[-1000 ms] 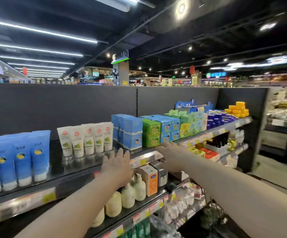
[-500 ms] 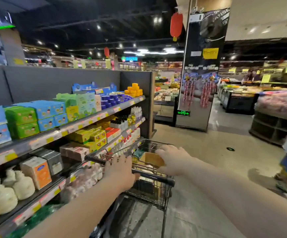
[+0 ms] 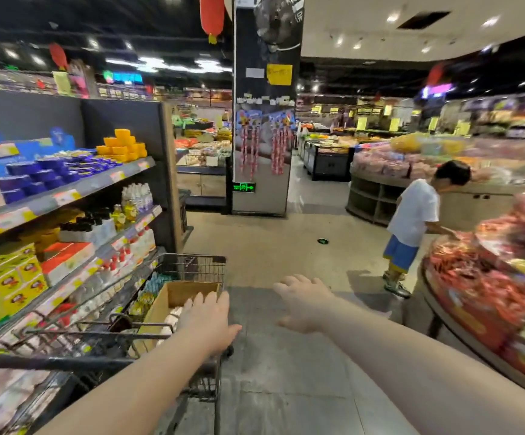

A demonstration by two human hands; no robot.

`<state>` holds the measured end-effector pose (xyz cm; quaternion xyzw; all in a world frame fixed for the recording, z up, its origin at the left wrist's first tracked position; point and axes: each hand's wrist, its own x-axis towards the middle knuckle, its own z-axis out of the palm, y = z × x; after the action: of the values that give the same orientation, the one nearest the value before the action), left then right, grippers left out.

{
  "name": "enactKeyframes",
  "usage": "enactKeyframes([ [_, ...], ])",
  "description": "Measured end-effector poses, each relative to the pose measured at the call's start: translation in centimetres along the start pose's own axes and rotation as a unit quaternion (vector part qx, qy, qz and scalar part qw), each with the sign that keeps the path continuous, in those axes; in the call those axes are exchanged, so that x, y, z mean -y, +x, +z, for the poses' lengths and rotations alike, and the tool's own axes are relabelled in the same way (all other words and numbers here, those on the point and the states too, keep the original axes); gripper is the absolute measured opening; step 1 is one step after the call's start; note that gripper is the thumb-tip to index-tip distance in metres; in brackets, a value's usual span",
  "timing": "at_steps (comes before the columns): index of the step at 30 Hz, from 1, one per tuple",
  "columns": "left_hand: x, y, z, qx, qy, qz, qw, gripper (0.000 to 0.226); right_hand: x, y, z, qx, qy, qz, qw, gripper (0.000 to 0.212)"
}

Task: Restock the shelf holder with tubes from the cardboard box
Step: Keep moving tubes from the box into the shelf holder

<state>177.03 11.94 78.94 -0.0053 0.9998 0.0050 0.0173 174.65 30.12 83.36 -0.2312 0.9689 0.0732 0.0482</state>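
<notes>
An open cardboard box [image 3: 173, 298] sits in a black wire shopping cart [image 3: 192, 268] beside the shelves at the lower left. Pale tubes [image 3: 173, 313] show inside the box. My left hand [image 3: 209, 323] is stretched out with relaxed fingers over the box's near right corner and holds nothing. My right hand [image 3: 305, 304] hovers open over the floor, to the right of the cart and apart from it. The shelf holder with tubes is out of view.
Stocked shelves [image 3: 66, 196] run along the left. A black pillar [image 3: 262, 120] stands ahead. A person in a white shirt [image 3: 415, 211] stands at round display stands [image 3: 490, 277] on the right. Tiled floor [image 3: 286, 372] lies between the cart and the displays.
My view has swung right, away from the shelf of tubes, to the cart and the aisle. Both hands left the shelf edge; the left now reaches over the box.
</notes>
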Motion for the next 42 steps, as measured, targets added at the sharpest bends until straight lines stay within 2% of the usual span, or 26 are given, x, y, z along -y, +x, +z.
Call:
enactKeyframes([
  [11, -0.5, 17.2, 2.4, 0.054, -0.006, 0.028, 0.998, 0.076, -7.3, 14.0, 1.8, 0.036, 0.007, 0.041, 0.998, 0.062],
  [17, 0.0, 23.3, 4.8, 0.072, -0.006, 0.017, 0.997, 0.074, -10.1, 21.9, 3.5, 0.066, 0.014, 0.015, 0.998, 0.062],
  [29, 2.1, 36.4, 9.5, 0.121, -0.048, -0.192, 0.973, 0.061, -15.4, 41.6, 7.0, 0.105, -0.03, -0.179, 0.978, 0.067],
  [33, 1.5, 39.0, 10.3, 0.123, -0.082, -0.246, 0.958, 0.069, -16.4, 47.3, 7.3, 0.103, -0.051, -0.24, 0.964, 0.066],
  [42, 8.4, 39.1, 13.2, 0.175, -0.112, -0.405, 0.891, 0.07, -9.0, 56.8, 10.1, 0.142, -0.058, -0.368, 0.917, 0.06],
])
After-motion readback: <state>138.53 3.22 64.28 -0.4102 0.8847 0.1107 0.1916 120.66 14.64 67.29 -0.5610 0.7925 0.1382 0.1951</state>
